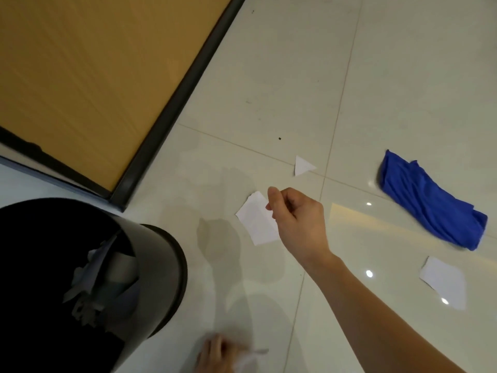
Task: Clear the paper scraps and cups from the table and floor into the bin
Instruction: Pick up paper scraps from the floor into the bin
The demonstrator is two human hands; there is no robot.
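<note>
three loose white scraps show on the pale tiled floor (269,63), plus one in the left hand.

right hand (298,219): reaches in from the lower right, bare forearm, back of hand up. fingers curled, thumb and forefinger closed on the upper right edge of the rectangular scrap (255,219). cannot tell whether this scrap is lifted or lies on the tile. it sits right of the bin, below the table corner.

left hand (217,354): bottom edge of view, motion-blurred. fingers look curled round a crumpled scrap (251,356) that sticks out to the right. finer finger detail not readable.

bin (166,265): dark, round, lower left, open top. torn and crumpled papers (102,281) lie inside. left hand is just right of the bin's base.

triangular scrap (302,166): flat on the floor at a tile joint, beyond the right hand, apart from it.

torn scrap (443,281): flat on the floor at far right, well apart from both hands, near the lower end of the blue cloth.

blue cloth (430,203): rumpled, on the floor at right, between the triangular scrap and the torn scrap.

table (80,76): wooden top with dark edging, fills the upper left; its corner points down toward the bin.
</note>
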